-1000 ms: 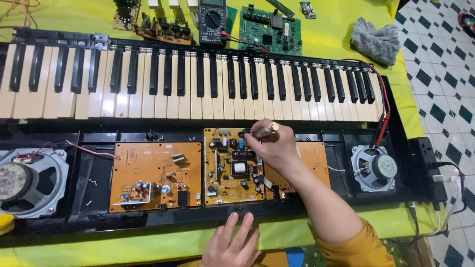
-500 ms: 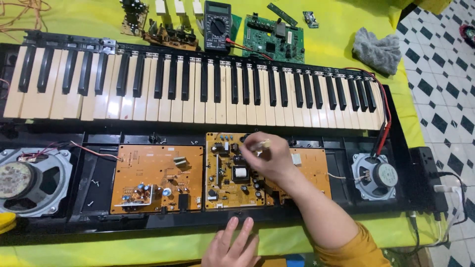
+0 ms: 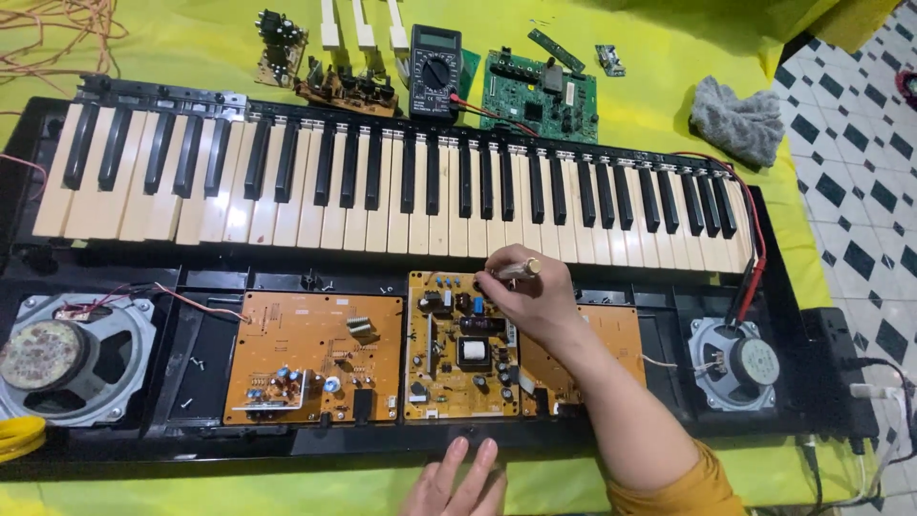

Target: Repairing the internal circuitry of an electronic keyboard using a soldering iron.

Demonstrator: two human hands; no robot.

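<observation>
An opened electronic keyboard (image 3: 382,205) lies on a yellow-green cloth, its keys at the back and its inner boards showing at the front. My right hand (image 3: 530,296) hovers over the middle orange circuit board (image 3: 458,349), shut on a thin tool with a pale wooden handle (image 3: 521,268) pointing down at the board's top edge. My left hand (image 3: 458,483) rests flat with fingers spread on the keyboard's front edge. A second orange board (image 3: 315,358) sits to the left.
Round speakers sit at the left (image 3: 72,354) and right (image 3: 735,363) ends of the case. Behind the keys lie a multimeter (image 3: 435,72), a green circuit board (image 3: 540,96), small parts and a grey rag (image 3: 735,119). Tiled floor runs along the right.
The view has shifted slightly. My right hand with the tool stays over the middle board, moving only a little. My left hand remains on the front edge.
</observation>
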